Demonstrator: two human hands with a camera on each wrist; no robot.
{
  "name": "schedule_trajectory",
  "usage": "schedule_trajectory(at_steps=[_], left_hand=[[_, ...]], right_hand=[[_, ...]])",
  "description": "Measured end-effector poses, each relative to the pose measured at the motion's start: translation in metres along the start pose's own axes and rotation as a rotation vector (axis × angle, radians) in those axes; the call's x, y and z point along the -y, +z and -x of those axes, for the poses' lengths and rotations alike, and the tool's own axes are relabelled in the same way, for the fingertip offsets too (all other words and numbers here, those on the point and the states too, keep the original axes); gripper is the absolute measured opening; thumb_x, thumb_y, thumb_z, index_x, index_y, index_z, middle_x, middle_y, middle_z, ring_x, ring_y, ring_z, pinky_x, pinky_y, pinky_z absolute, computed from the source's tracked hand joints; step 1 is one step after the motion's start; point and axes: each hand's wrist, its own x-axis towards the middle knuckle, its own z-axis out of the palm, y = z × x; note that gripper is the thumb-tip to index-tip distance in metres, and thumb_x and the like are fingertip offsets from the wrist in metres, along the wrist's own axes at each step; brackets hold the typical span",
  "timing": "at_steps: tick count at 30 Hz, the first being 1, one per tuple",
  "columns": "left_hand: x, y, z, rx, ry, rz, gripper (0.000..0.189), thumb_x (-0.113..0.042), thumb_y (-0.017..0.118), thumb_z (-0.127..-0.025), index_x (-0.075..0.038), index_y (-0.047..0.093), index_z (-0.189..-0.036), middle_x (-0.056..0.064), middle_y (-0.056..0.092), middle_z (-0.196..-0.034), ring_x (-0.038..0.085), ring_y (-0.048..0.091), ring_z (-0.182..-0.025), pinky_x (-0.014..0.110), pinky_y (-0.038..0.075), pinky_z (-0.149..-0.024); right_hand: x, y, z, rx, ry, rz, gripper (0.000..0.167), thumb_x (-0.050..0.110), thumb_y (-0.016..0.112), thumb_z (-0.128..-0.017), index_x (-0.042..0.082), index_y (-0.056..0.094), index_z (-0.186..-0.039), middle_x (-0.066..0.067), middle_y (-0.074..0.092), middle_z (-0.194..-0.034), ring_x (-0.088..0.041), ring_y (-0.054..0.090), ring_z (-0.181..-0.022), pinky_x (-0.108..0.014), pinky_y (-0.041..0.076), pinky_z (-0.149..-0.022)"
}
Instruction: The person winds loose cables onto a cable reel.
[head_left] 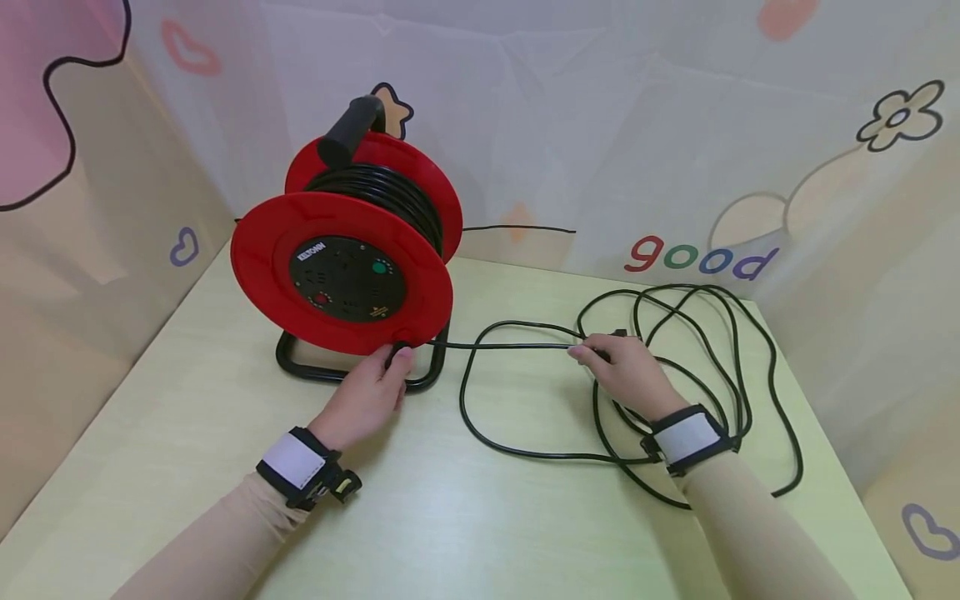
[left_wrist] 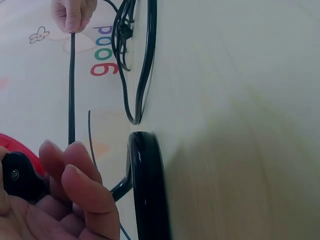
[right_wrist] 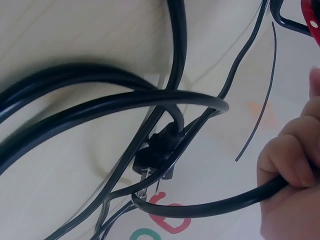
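Note:
A red cable reel (head_left: 255,258) with a black handle on top stands on a black tubular frame at the left of the table. My left hand (head_left: 369,392) grips the small black winding knob (left_wrist: 20,175) at the lower edge of the reel's front disc. My right hand (head_left: 626,371) holds the black cable (head_left: 510,346), which runs straight and taut from the reel to the fingers. In the right wrist view, the cable (right_wrist: 235,200) leaves the curled fingers and bends back toward the loose coils. Beneath these coils lies a black plug (right_wrist: 157,152) with metal pins.
Loose loops of cable (head_left: 776,375) spread over the right side of the table (head_left: 450,533), some under the right forearm. A patterned cloth (head_left: 525,150) rises behind the table and at both sides. The reel's frame (left_wrist: 150,190) rests near my left fingers.

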Motion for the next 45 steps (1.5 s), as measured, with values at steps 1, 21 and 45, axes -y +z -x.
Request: schedule_trajectory(at_steps=[1, 21, 45], left_hand=[[0.001, -0.001, 0.0, 0.004, 0.001, -0.006, 0.047, -0.049, 0.035, -0.102, -0.005, 0.05, -0.097, 0.009, 0.055, -0.069, 0.026, 0.053, -0.063, 0.037, 0.041, -0.062], [0.023, -0.018, 0.004, -0.014, -0.024, -0.032, 0.047, -0.046, 0.031, -0.104, -0.004, 0.051, -0.093, 0.011, 0.057, -0.071, 0.025, 0.052, -0.065, 0.036, 0.039, -0.063], [0.033, -0.034, 0.012, -0.051, -0.118, 0.151, 0.041, -0.037, 0.037, -0.105, 0.002, 0.048, -0.11, 0.016, 0.058, -0.082, 0.028, 0.057, -0.072, 0.034, 0.05, -0.068]], right_hand=[[0.001, 0.001, -0.001, 0.003, 0.0, -0.002, 0.042, 0.049, 0.052, -0.096, 0.012, 0.072, -0.098, 0.0, 0.052, -0.072, -0.017, 0.048, -0.064, -0.034, 0.038, -0.059], [0.029, 0.03, -0.023, 0.101, 0.019, 0.016, 0.038, 0.045, 0.054, -0.097, 0.012, 0.067, -0.084, 0.004, 0.041, -0.06, -0.014, 0.043, -0.056, -0.032, 0.035, -0.055], [0.044, 0.046, -0.042, 0.087, 0.016, 0.045, 0.038, 0.043, 0.052, -0.099, 0.016, 0.056, -0.072, 0.004, 0.037, -0.058, -0.012, 0.038, -0.052, -0.031, 0.031, -0.051]])
